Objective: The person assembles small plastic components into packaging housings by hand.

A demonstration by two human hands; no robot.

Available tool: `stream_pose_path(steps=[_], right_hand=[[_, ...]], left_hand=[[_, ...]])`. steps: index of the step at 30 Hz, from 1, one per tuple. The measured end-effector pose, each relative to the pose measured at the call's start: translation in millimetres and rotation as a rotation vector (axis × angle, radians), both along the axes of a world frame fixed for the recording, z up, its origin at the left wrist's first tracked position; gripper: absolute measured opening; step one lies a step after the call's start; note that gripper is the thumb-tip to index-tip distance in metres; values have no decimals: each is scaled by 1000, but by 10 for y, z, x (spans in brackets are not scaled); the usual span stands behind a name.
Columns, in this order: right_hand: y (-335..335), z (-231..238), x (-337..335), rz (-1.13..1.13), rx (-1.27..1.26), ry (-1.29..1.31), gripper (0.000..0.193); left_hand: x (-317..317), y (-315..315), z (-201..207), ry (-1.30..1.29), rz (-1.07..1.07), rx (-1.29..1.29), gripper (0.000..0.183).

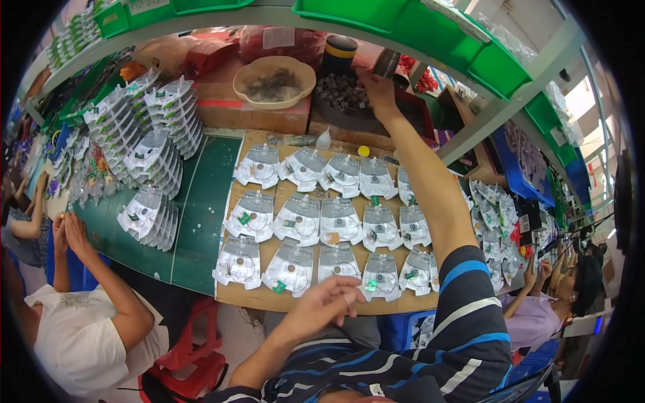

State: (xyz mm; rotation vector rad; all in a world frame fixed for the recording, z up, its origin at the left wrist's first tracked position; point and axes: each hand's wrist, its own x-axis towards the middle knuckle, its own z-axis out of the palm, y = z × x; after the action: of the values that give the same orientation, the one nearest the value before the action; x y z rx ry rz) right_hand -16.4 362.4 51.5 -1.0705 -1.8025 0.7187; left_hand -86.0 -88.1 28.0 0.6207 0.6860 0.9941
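My right arm stretches across the table to a dark tray (418,111) at the back. There my right hand (379,94) has its fingers bent together beside a heap of small black parts (339,92); what they pinch, if anything, is too small to make out. My left hand (326,305) hovers at the front edge, fingers loosely apart and nothing seen in them. Near it are rows of white, fan-shaped plastic housings (291,265) on a cardboard sheet (269,201). Several housings carry a small green circuit board (370,285). My right arm hides part of the right-hand rows.
Stacked housings (158,154) stand on the green mat (201,221) at left. Behind are a cream basin (245,70), a dark round container (338,52), a white dropper bottle (324,140) and a yellow cap (363,151). A shelf with green bins (494,67) crosses overhead. A co-worker (94,329) sits at left.
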Motion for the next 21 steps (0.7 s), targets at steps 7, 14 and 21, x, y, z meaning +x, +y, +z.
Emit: stream_pose_path(steps=[7,14,21], right_hand=[[-2008,345,-21,332,-407,31,42],[-3245,19,396,695,-91,-52,37],[-3371,129,664,665,-355,28,27]], left_hand=[[-43,709,-76,-737,506,-240,59],[140,668,-357,-736,617,-354,28],[146,474,-367,-686,581,-358,17]])
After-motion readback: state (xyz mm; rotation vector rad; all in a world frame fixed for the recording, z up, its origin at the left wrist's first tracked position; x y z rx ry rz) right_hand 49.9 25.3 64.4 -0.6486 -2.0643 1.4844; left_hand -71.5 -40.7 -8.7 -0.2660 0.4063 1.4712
